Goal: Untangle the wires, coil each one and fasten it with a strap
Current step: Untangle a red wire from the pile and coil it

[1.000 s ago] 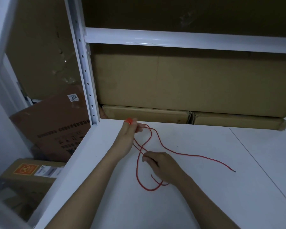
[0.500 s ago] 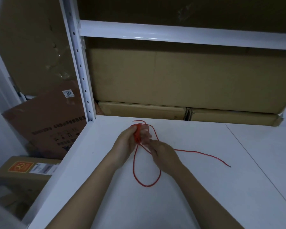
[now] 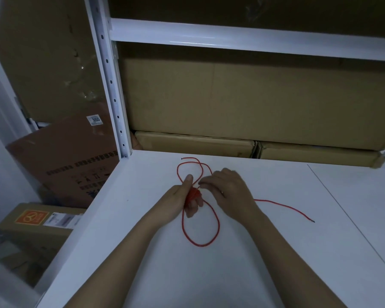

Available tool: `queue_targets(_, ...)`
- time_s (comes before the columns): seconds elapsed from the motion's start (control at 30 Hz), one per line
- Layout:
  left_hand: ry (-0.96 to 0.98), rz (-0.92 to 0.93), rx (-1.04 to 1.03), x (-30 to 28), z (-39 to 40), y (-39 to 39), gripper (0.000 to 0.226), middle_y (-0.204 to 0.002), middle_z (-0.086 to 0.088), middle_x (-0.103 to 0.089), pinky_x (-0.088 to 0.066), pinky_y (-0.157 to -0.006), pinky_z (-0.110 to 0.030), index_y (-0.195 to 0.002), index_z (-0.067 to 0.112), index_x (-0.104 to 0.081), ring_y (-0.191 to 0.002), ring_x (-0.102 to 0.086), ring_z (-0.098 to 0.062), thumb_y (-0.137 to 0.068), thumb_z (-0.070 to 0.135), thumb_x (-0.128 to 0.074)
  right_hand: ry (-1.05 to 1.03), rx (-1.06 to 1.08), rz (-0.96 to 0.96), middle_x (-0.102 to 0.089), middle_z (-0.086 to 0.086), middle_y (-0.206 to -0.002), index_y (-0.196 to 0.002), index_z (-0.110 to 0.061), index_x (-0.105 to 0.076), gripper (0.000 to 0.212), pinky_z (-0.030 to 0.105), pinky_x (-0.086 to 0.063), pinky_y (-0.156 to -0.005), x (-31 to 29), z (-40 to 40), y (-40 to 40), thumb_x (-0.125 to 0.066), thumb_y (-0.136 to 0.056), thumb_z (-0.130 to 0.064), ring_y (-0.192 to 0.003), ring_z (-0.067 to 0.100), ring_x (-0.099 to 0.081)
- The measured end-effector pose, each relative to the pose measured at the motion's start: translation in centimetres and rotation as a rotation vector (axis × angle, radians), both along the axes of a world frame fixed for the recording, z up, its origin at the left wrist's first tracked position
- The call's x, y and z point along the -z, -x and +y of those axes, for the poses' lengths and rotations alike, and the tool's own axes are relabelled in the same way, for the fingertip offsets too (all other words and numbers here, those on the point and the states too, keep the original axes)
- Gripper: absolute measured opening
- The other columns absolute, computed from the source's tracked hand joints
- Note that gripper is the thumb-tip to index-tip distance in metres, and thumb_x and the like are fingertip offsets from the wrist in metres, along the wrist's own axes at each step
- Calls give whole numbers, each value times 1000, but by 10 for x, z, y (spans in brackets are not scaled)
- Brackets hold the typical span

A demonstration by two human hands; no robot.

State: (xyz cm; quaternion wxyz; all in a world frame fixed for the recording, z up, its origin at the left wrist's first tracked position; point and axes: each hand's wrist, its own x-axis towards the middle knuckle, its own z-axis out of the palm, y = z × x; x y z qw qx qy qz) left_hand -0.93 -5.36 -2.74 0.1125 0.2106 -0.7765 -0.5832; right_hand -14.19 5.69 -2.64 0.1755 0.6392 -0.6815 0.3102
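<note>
The wire (image 3: 217, 221) lay on the white tabletop (image 3: 142, 252), red and thin, and in the head view, the only one, both hands had closed in on its middle. The left hand (image 3: 182, 201) made the grip: fingers curled round a small red bundle (image 3: 193, 194), thumb laid straight up along it, so the wound part sat wholly inside that hand. The right hand (image 3: 227, 190) sat just beside the grip, its fingertips pinching the strand where it entered the bundle.

A second earlier the two hands had been well apart, the left reaching far out with only a little red at its fingertips, the right lying nearer on the strand. Half a second on they had met. Now the meeting point had come nearer the body, and the red mass in the grip looked fuller.

Beyond the grip two loops reached towards the shelf post (image 3: 111, 85), with one bare end just past them. Nearer than the grip hung one long loop. To the right of it a loose tail ran off to the other end.

By my judgement the coiling was under way but far from done: most of the length was unwound, and no strap showed anywhere.
</note>
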Motion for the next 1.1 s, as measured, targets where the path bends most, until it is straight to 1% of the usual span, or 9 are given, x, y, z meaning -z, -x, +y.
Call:
queue_targets(0.1,-44,17,-23,-8,1,-1,75,-43,1,-49,-44,-73,-24,-43,23,-55,-45,-49,-9,-98,55,-16,-159,-64,-662,-56,-18,-68,-113,-26,-62,24,15,-37,-61,4,1,-13,-46,-100,-16,-61,2,-46)
queue_targets(0.2,-142,45,-8,-11,0,-5,75,-38,0,-37,-41,-65,-24,-34,22,-41,-39,-38,-11,-97,56,-21,-256,-131,-847,-56,-17,-77,-117,-31,-57,27,10,-38,-66,10,-1,-27,-36,-103,-21,-67,-4,-48)
queue_targets(0.3,-257,70,7,-11,-4,-8,69,-37,-1,-27,-27,-49,-23,-34,20,-38,-38,-25,-13,-93,55,-32,-244,-142,-959,-62,-16,-88,-110,-25,-60,29,14,-43,-77,14,-4,-37,-32,-104,-23,-81,-3,-56)
queue_targets(0.4,-299,74,-5,-9,-10,-7,61,-38,-1,-23,-17,-51,-29,-40,14,-32,-38,-19,-14,-87,53,-44,-232,-120,-915,-64,-6,-109,-118,-19,-58,31,19,-43,-95,18,-4,-44,-30,-105,-23,-103,1,-58)
queue_targets(0.53,-326,79,-13,-9,-9,-6,61,-37,-1,-24,-17,-53,-31,-41,15,-32,-38,-20,-13,-95,41,-45,-188,-142,-892,-63,-4,-117,-126,-17,-55,36,22,-42,-101,19,-1,-47,-28,-104,-25,-111,3,-56)
queue_targets(0.63,-350,86,-21,-16,-6,-2,61,-36,0,-26,-19,-49,-27,-40,16,-36,-37,-21,-12,-96,39,-46,-122,-151,-875,-64,-16,-103,-112,-31,-56,33,16,-43,-91,15,2,-49,-25,-102,-33,-102,0,-58)
queue_targets(0.83,-461,123,32,-20,2,4,63,-36,3,-28,-18,-52,-29,-39,19,-43,-36,-23,-10,-99,37,-41,-4,-42,-739,-57,-14,-81,-92,-38,-47,21,17,-44,-67,19,-3,-51,-28,-99,-31,-75,2,-56)
queue_targets(1.0,-396,131,159,-31,4,-4,58,-39,-1,-34,-46,-68,-24,-50,14,-46,-49,-49,-15,-102,37,-34,112,-26,-738,-57,-13,-66,-82,-33,-48,25,15,-41,-61,15,-2,-49,-28,-97,-28,-65,5,-55)
queue_targets(1.1,-295,148,203,-42,4,-14,57,-45,-4,-42,-50,-77,-24,-51,16,-52,-59,-60,-15,-101,37,-34,130,-52,-664,-54,-13,-61,-80,-33,-46,26,18,-41,-58,5,4,-55,-29,-97,-23,-60,9,-54)
